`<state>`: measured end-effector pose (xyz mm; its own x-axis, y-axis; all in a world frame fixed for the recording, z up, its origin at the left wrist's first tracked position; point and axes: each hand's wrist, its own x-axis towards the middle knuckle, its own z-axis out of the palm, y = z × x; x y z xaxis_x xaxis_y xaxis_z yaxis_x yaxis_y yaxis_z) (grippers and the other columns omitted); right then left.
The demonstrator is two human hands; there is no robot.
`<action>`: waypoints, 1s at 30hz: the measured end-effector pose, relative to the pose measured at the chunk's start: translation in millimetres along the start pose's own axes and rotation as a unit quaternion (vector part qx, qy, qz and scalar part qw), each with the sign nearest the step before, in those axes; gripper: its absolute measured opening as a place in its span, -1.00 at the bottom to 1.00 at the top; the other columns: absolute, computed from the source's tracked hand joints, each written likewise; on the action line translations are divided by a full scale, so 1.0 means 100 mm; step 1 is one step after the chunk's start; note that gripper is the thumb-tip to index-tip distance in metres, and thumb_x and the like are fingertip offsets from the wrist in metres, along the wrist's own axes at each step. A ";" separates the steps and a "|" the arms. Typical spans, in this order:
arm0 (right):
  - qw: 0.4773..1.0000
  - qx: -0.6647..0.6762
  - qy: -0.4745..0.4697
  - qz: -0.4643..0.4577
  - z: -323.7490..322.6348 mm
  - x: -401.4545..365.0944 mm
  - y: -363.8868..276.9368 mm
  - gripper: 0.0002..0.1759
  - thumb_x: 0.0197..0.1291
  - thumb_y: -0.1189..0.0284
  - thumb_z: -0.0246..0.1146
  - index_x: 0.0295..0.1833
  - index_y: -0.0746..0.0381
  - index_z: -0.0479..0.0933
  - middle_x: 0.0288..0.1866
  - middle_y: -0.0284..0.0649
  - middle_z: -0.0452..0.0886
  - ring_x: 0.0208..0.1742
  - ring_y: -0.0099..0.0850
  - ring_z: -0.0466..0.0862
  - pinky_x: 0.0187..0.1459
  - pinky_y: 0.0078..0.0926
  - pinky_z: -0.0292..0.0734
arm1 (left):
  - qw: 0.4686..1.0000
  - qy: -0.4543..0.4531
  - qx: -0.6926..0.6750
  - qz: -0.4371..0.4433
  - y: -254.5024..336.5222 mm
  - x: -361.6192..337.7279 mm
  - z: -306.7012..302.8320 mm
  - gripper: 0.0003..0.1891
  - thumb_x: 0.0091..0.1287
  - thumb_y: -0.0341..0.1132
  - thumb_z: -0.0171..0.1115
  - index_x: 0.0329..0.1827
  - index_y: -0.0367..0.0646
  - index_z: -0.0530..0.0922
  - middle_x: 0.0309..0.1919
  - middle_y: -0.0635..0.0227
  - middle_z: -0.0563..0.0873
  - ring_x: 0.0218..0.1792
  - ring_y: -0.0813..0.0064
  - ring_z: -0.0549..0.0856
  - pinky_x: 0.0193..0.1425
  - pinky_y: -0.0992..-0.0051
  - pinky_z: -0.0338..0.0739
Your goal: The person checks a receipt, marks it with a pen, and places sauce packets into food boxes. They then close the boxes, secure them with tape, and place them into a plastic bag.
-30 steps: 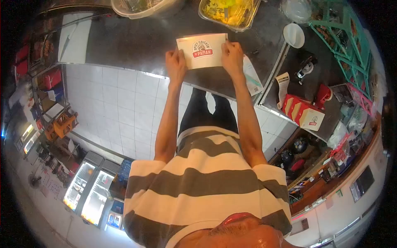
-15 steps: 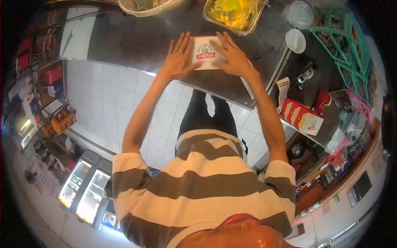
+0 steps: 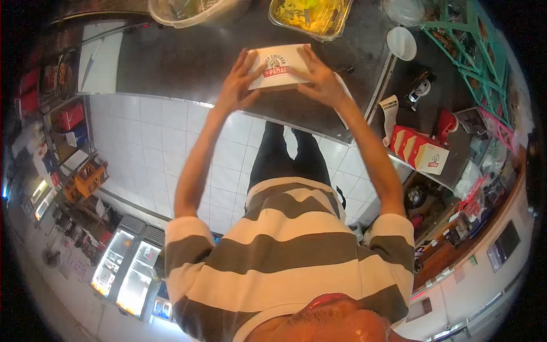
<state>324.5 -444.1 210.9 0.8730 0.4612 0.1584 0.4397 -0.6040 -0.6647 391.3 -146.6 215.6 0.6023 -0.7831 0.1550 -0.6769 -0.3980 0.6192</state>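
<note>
A white cardboard food box [image 3: 276, 56], printed with a round chicken logo and a red band, is between my hands over the dark counter. At its left end, my left hand [image 3: 236, 85] holds it, fingers along the edge and thumb near the front corner. My right hand [image 3: 323, 84] grips the opposite end, its fingers reaching over the top edge and thumb low at the front. The lid side faces up, and the box sits slightly tilted in this view.
Behind the box on the dark counter [image 3: 176, 62] stand a clear tub [image 3: 188, 17] and a film-covered tray of yellow food [image 3: 310, 17]. To the right are a white bowl [image 3: 401, 44], a tape dispenser [image 3: 420, 88], red-and-white folded boxes [image 3: 419, 149] and a green rack [image 3: 476, 68].
My hands have gone from lying spread flat on the box to holding its two ends. The box has turned slightly and shows more of its front side.
</note>
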 end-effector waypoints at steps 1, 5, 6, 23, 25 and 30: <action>0.998 0.030 0.049 0.033 0.16 -0.11 -0.06 -0.28 0.02 0.44 0.40 0.40 -0.07 0.56 0.65 0.12 0.14 0.69 0.08 0.02 0.57 -0.13 0.18 | 0.997 0.053 -0.047 -0.035 0.03 -0.11 0.15 -0.30 0.13 -0.28 0.39 0.45 0.07 0.53 0.60 -0.02 0.22 0.62 -0.15 0.11 0.63 0.05 0.15; 0.961 0.162 0.187 0.127 0.55 -0.34 -0.19 -0.36 0.15 0.49 0.32 0.42 -0.02 0.55 0.68 0.17 0.02 0.70 0.09 -0.04 0.62 -0.16 0.01 | 0.959 0.199 -0.129 -0.154 0.32 -0.31 0.63 -0.56 0.36 -0.43 0.16 0.29 0.07 0.68 0.60 -0.01 0.22 0.64 -0.14 0.04 0.67 0.03 -0.04; 0.950 0.206 0.168 0.166 0.50 -0.35 -0.28 -0.37 0.19 0.48 0.31 0.42 -0.03 0.54 0.68 0.18 -0.01 0.70 0.10 -0.05 0.63 -0.16 -0.04 | 0.966 0.179 -0.088 -0.166 0.37 -0.30 0.64 -0.54 0.38 -0.43 0.16 0.35 0.04 0.63 0.59 -0.03 0.23 0.63 -0.15 0.06 0.67 0.04 -0.07; 0.676 0.047 0.394 0.621 -0.83 -3.11 1.95 -0.65 0.19 0.21 0.48 -0.12 0.28 0.70 -0.15 0.05 0.70 -0.02 -0.09 0.66 0.08 -0.17 0.50 | 0.981 0.013 0.183 0.057 0.39 0.04 0.39 -0.54 0.39 -0.50 0.22 0.38 -0.18 0.54 0.37 0.14 0.59 0.45 0.14 0.50 0.55 0.07 0.32; 0.614 0.110 0.478 0.619 -1.01 -2.82 1.64 -0.63 0.22 0.21 0.46 -0.04 0.29 0.69 -0.18 -0.03 0.75 -0.08 -0.18 0.71 0.02 -0.25 0.54 | 0.980 0.015 0.191 0.059 0.39 0.04 0.39 -0.54 0.40 -0.50 0.22 0.37 -0.19 0.54 0.35 0.16 0.60 0.43 0.13 0.52 0.54 0.08 0.34; 0.589 -0.022 0.674 0.445 -0.71 -2.66 1.12 -0.58 0.24 0.17 0.47 -0.05 0.34 0.71 -0.29 -0.21 0.80 -0.32 -0.37 0.72 -0.18 -0.44 0.57 | 0.979 0.019 0.193 0.056 0.45 0.06 0.38 -0.56 0.40 -0.49 0.23 0.36 -0.21 0.55 0.35 0.15 0.61 0.42 0.12 0.53 0.53 0.08 0.35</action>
<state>155.9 -680.3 146.2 0.1220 -0.9687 0.2162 -0.3397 -0.2455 -0.9079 348.7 -187.2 215.2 0.5250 -0.8167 0.2395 -0.8452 -0.4671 0.2596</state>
